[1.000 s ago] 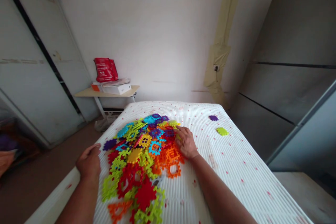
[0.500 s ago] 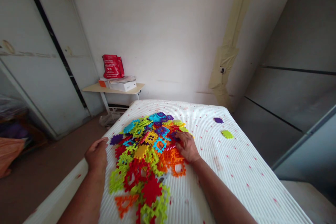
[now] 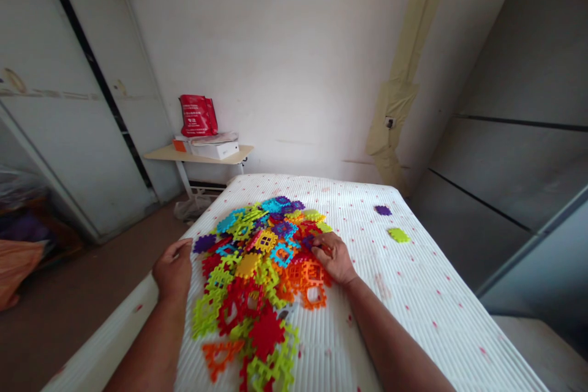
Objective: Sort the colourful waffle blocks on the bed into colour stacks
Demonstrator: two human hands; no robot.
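A heap of colourful plastic interlocking pieces (image 3: pixel 248 265) with notched edges lies spread on the bed. My right hand (image 3: pixel 334 257) is at the heap's right side, its fingers closed at a small purple interlocking piece (image 3: pixel 307 242); the fingers partly cover it. Just below that hand are several orange pieces (image 3: pixel 313 296) with cut-out shapes. Left of the heap, my left hand (image 3: pixel 173 271) is curled with its fingers together, near a dark purple piece (image 3: pixel 204 244) but apart from it. Nothing shows in the left hand.
Away from the heap, a purple piece (image 3: pixel 383 211) and a lime-green piece (image 3: pixel 399 234) lie on the white quilted sheet (image 3: pixel 413 294). Behind the bed's left corner, a small table (image 3: pixel 165 154) carries a red bag (image 3: pixel 198 115) and a white box (image 3: pixel 215 150). Cabinets flank both sides.
My right hand has shifted slightly right and its fingers have drawn together at the purple piece. My left hand stays curled and has barely moved.
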